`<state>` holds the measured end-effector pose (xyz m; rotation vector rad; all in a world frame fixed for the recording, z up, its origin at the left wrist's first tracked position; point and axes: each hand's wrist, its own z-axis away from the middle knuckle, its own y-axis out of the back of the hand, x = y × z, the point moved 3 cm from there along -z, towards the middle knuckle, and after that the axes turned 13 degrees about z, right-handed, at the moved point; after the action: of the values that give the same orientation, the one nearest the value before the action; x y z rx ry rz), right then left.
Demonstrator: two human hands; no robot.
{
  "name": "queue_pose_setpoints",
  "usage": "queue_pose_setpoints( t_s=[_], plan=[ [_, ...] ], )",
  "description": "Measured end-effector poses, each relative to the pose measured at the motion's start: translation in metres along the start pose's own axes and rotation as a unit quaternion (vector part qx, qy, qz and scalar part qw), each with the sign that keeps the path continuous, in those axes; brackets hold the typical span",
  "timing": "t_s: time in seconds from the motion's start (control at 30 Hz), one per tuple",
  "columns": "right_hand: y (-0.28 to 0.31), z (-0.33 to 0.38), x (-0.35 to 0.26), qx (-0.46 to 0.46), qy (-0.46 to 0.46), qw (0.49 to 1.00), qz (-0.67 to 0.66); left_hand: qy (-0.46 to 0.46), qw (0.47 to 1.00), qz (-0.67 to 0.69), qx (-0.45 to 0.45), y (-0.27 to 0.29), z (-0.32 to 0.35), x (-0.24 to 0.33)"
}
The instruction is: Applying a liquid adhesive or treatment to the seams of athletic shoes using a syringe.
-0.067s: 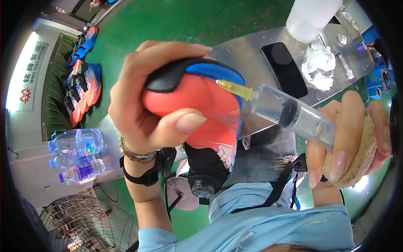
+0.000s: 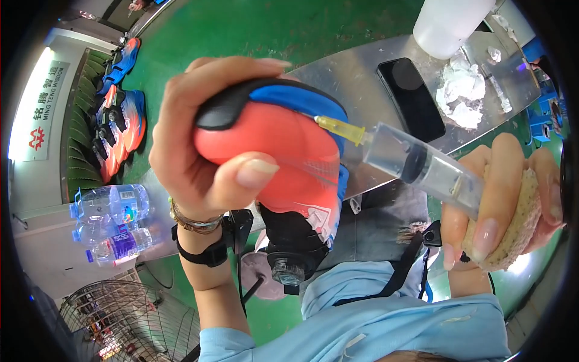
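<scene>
A coral shoe [image 2: 288, 145] is clasped by the left grip [image 2: 187, 142], the fingers [image 2: 232, 72] being wrapped over its blue-and-black edge and the thumb [image 2: 241, 176] pressed on its coral side. A clear syringe [image 2: 416, 161] is held together with a beige pad [image 2: 520, 217] in the curled right grip [image 2: 497, 193]; its yellow needle hub [image 2: 342, 129] is pointed left at the shoe, though needle contact cannot be confirmed. Between the two grips, a black phone [image 2: 412, 98] is laid on the tabletop [image 2: 356, 72], with crumpled white tissue [image 2: 462, 89] placed beyond the right grip. Plastic bottles [image 2: 117, 208] are seen left of the left grip.
</scene>
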<state>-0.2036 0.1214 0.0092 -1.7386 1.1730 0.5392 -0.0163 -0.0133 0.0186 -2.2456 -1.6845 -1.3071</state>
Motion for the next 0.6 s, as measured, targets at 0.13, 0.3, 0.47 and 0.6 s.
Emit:
queue_pose_setpoints(
  t_s=[0.13, 0.3, 0.47, 0.6],
  plan=[
    [0.013, 0.009, 0.023, -0.004, 0.023, 0.999, -0.023, 0.019, 0.999, -0.007, 0.033, 0.001, 0.002, -0.012],
    [0.016, 0.017, 0.048, -0.012, -0.003, 1.0, -0.016, 0.003, 0.994, 0.031, 0.11, 0.01, 0.012, -0.029],
    [0.014, 0.023, 0.064, -0.024, -0.026, 0.999, 0.003, 0.014, 0.987, 0.011, 0.16, 0.019, 0.016, -0.039],
    [0.014, 0.029, 0.075, -0.039, -0.045, 0.998, 0.024, 0.028, 0.982, 0.002, 0.187, 0.023, 0.019, -0.048]
  ],
)
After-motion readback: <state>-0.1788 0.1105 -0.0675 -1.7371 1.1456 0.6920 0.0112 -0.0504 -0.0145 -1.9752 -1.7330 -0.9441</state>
